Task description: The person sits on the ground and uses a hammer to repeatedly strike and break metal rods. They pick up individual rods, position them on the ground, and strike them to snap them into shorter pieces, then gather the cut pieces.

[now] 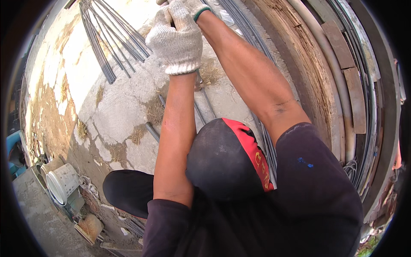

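From where I stood, the gloved left hand and right hand bunched close at twelve o'clock; whether they held anything I couldn't tell. The grey rods at eleven looked stiff, weighty, best gripped mid-length.

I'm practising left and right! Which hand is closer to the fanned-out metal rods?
Left. The left hand is beside the fanned-out metal rods, close to their lower ends; the right hand is farther off, beyond the left hand, at the picture's top edge.
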`<action>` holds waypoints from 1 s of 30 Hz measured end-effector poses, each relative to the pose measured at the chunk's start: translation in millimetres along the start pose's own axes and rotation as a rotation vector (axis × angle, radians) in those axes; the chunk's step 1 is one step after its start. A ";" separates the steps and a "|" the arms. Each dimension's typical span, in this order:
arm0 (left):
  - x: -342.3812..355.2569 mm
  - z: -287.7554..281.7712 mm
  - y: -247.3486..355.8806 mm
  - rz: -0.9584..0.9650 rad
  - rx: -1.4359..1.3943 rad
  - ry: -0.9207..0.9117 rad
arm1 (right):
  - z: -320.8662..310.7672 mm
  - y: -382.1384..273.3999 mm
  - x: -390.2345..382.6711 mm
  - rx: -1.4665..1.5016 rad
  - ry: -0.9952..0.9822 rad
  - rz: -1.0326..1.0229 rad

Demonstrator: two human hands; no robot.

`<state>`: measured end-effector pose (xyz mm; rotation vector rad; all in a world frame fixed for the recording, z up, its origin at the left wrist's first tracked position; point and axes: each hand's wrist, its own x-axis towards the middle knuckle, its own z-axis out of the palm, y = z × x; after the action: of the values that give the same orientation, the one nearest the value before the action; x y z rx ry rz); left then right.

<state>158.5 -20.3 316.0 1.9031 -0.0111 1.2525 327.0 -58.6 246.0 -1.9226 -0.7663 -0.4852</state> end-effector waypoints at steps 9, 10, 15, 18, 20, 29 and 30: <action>3.3 -16.1 1.9 -0.085 0.015 0.011 | 18.8 -8.1 73.3 0.338 -0.092 0.302; 1.5 -7.1 7.2 -0.005 0.024 0.058 | 17.3 -3.0 70.0 0.139 -0.085 0.180; -5.9 10.5 18.1 0.164 0.094 -0.010 | -45.4 -21.0 27.2 -0.418 0.195 -0.253; -10.1 21.1 30.8 0.111 0.071 -0.052 | -108.1 -90.2 -10.1 0.087 0.315 0.019; -12.1 38.4 41.2 0.156 -0.024 -0.027 | -137.1 -116.1 -35.1 0.271 0.353 0.208; -30.7 36.8 44.4 0.146 0.093 -0.118 | -202.1 -165.4 -199.8 1.209 0.375 0.427; -18.1 31.9 20.1 0.361 0.190 0.018 | -197.0 -192.1 -212.5 1.072 0.385 0.456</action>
<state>165.0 -61.1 310.1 2.1173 -0.2437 1.5559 38.9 -236.3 325.6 -0.8976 -0.2089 -0.0902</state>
